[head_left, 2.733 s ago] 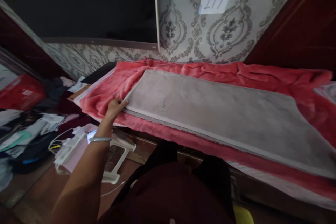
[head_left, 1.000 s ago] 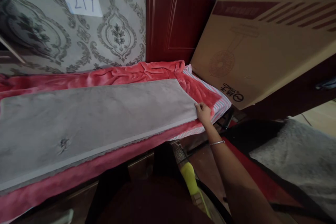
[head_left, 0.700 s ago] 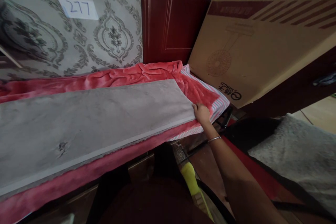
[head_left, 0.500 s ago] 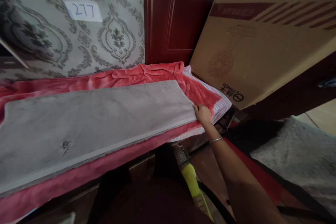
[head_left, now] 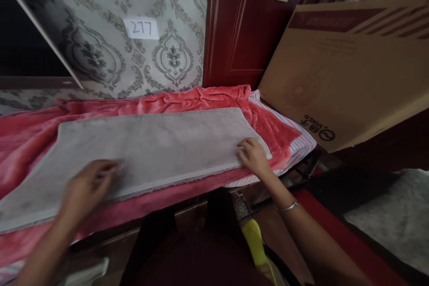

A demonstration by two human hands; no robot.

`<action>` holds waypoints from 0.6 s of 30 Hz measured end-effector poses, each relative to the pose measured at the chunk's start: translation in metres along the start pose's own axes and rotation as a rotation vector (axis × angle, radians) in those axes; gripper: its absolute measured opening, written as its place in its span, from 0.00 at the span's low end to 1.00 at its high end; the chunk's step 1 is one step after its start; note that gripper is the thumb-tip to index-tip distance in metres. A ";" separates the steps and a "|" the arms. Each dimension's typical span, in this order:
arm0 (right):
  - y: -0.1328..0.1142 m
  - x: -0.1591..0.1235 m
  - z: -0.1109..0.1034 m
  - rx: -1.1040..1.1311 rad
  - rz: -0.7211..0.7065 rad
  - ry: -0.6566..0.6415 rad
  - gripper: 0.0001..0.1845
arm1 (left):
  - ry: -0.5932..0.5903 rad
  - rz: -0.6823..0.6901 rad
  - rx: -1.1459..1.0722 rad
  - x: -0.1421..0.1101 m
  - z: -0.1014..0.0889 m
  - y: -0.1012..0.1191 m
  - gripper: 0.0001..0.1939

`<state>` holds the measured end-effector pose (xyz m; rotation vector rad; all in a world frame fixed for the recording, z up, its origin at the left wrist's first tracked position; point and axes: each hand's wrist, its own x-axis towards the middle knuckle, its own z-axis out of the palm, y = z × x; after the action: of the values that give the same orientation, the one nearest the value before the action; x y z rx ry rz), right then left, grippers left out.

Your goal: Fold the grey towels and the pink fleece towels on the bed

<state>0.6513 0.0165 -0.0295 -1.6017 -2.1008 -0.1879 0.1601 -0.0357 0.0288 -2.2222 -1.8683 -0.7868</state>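
A long grey cloth [head_left: 157, 143], folded flat, lies on a red fleece blanket [head_left: 214, 98] spread over a table. My right hand [head_left: 254, 155] rests on the cloth's near right corner, fingers curled on its edge. My left hand [head_left: 86, 187] is over the cloth's front edge further left. It is smeared by motion and its fingers look bent toward the cloth.
A large cardboard fan box [head_left: 348, 67] leans at the right end of the blanket. Behind stand patterned wallpaper with a "277" label [head_left: 141, 28] and a dark red door [head_left: 248, 22]. A grey mat [head_left: 392, 214] lies on the floor at right.
The view has swung left a little. My left hand has come into view at the cloth's front edge. My right hand has moved further onto the cloth's right corner.
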 end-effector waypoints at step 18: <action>-0.051 0.050 0.027 -0.106 0.012 -0.433 0.33 | -0.522 0.358 0.013 0.043 0.111 0.060 0.35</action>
<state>0.5859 0.0545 -0.0212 -1.8485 -2.4339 0.0610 0.2550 0.0354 -0.0327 -2.8347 -1.5467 -0.1396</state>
